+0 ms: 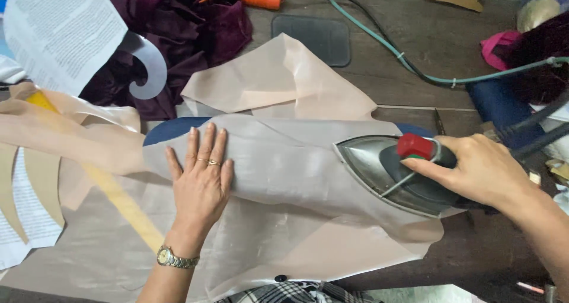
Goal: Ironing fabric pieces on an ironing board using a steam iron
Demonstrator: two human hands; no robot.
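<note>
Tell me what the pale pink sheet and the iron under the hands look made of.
Pale pink sheet: apparently thin satin-like fabric, with soft sheen and creases. Grey iron: shiny metal rim, dark probably plastic top, red knob. The left hand presses the sheet flat; the right hand grips the iron.

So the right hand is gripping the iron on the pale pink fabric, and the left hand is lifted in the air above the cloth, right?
Not quite: the left hand lies flat on the pale pink fabric, palm down, not lifted. The head view shows it. The right hand does grip the iron on that fabric.
</note>
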